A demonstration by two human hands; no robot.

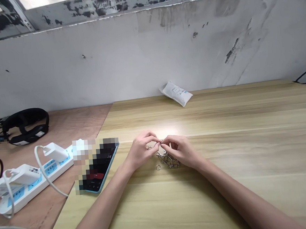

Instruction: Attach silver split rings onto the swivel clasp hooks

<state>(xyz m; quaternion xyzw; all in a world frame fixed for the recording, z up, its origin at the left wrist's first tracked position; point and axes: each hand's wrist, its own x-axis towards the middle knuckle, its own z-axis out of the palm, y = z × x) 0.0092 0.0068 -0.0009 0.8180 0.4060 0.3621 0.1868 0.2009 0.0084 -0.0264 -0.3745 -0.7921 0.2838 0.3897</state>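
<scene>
Silvery, hooked metal clasps [170, 161] lie at lower centre, presumably for easy reach; left hand [142, 147] and right hand [183, 150], grips pinched tight, share one tiny metallic piece [161, 142] (details unclear).

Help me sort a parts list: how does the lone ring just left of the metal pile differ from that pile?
The ring is a single round loop, while the pile is a jumble of many pieces. The ring is much smaller than the pile. The ring shows whole; the right hand hides part of the pile. Both look silvery and lie on the table.
</scene>
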